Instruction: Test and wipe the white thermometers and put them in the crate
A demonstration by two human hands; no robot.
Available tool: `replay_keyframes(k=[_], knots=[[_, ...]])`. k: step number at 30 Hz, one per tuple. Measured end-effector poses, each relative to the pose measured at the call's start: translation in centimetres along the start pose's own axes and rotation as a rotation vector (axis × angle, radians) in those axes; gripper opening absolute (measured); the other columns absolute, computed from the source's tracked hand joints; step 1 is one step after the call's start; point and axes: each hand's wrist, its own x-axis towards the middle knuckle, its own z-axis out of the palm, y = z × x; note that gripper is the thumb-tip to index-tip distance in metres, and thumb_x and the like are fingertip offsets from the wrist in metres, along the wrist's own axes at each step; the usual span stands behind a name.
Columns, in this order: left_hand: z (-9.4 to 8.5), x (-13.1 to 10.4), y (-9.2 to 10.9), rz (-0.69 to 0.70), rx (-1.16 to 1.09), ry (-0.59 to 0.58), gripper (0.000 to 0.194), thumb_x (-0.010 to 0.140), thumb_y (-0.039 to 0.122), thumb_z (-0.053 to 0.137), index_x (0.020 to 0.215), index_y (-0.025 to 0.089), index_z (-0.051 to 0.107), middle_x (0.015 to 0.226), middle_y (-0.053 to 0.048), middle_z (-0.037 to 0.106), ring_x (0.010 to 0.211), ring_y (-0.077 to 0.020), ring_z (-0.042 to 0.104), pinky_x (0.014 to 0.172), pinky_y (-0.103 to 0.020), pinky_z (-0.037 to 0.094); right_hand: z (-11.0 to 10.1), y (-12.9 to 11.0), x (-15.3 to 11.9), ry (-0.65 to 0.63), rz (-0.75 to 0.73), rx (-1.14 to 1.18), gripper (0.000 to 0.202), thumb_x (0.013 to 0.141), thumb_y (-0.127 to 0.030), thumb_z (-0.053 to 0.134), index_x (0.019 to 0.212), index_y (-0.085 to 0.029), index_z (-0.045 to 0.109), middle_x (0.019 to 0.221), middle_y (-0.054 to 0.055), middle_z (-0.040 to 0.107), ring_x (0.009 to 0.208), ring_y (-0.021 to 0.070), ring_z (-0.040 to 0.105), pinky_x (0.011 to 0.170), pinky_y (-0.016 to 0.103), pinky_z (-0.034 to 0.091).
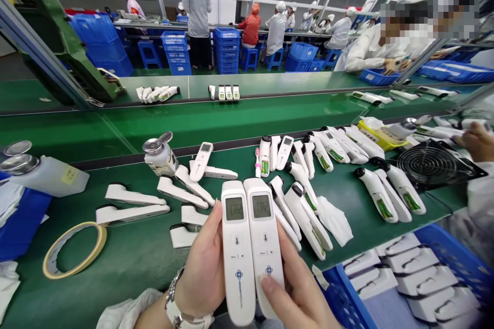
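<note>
Two white infrared thermometers are held side by side, screens facing me, with characters lit on both displays. My left hand [204,267] is closed around the left thermometer [238,257]. My right hand [297,288] grips the right thermometer [264,236], its thumb lying on the lower handle. The two handles touch along their length. Close behind them more white thermometers [183,193] lie on the green bench, to the left of my hands. Several others, some with open battery compartments [309,216], lie to the right beside a crumpled white cloth [335,220].
A tape roll [101,247] and a metal-topped dispenser bottle [160,157] are at left. A blue crate [347,298] with thermometers stands at lower right, below a black fan [419,162]. Behind runs a green conveyor [185,118]. A co-worker's hand [476,141] is at far right.
</note>
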Motion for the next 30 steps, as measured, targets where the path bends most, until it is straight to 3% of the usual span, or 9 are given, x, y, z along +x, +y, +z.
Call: replay_keyframes(k=[8, 13, 16, 23, 30], knots=[[-0.3, 0.3, 0.3, 0.003, -0.005, 0.007, 0.056, 0.086, 0.054, 0.038, 0.12, 0.013, 0.056, 0.096, -0.014, 0.07, 0.09, -0.0312, 0.065, 0.085, -0.046, 0.046, 0.3, -0.4, 0.4, -0.043, 0.018, 0.131, 0.063, 0.085, -0.048, 0.054, 0.14, -0.039, 0.026, 0.149, -0.005, 0.029, 0.136, 0.023, 0.028, 0.109, 0.036, 0.029], [-0.7, 0.8, 0.6, -0.07, -0.077, -0.069, 0.061, 0.085, 0.056, 0.036, 0.123, 0.011, 0.052, 0.1, -0.016, 0.069, 0.09, -0.0307, 0.064, 0.086, -0.047, 0.044, 0.4, 0.5, 0.1, -0.145, 0.083, 0.334, 0.09, 0.073, -0.045, 0.069, 0.143, -0.036, 0.013, 0.146, 0.001, 0.036, 0.126, 0.025, 0.044, 0.098, 0.035, 0.043], [-0.8, 1.1, 0.6, -0.077, -0.093, -0.092, 0.06, 0.086, 0.055, 0.036, 0.121, 0.011, 0.054, 0.096, -0.014, 0.07, 0.086, -0.0283, 0.065, 0.084, -0.043, 0.045, 0.6, 0.5, -0.1, -0.153, 0.103, 0.441, 0.099, 0.067, -0.046, 0.075, 0.144, -0.036, 0.013, 0.143, 0.003, 0.041, 0.124, 0.0252, 0.047, 0.097, 0.035, 0.044], [-0.9, 1.6, 0.6, -0.054, -0.1, -0.107, 0.058, 0.087, 0.054, 0.035, 0.123, 0.012, 0.052, 0.097, -0.013, 0.07, 0.09, -0.0278, 0.064, 0.085, -0.041, 0.045, 0.3, 0.8, -0.4, -0.172, 0.109, 0.489, 0.09, 0.069, -0.045, 0.074, 0.141, -0.039, 0.021, 0.145, 0.0, 0.038, 0.127, 0.0235, 0.043, 0.099, 0.034, 0.042], [-0.6, 1.0, 0.4, 0.012, -0.003, 0.033, 0.057, 0.087, 0.053, 0.035, 0.122, 0.012, 0.053, 0.096, -0.015, 0.07, 0.089, -0.032, 0.064, 0.08, -0.046, 0.048, 0.4, 1.1, 0.4, -0.149, 0.023, 0.393, 0.078, 0.078, -0.043, 0.066, 0.142, -0.037, 0.02, 0.148, 0.0, 0.033, 0.128, 0.0223, 0.042, 0.098, 0.033, 0.044]])
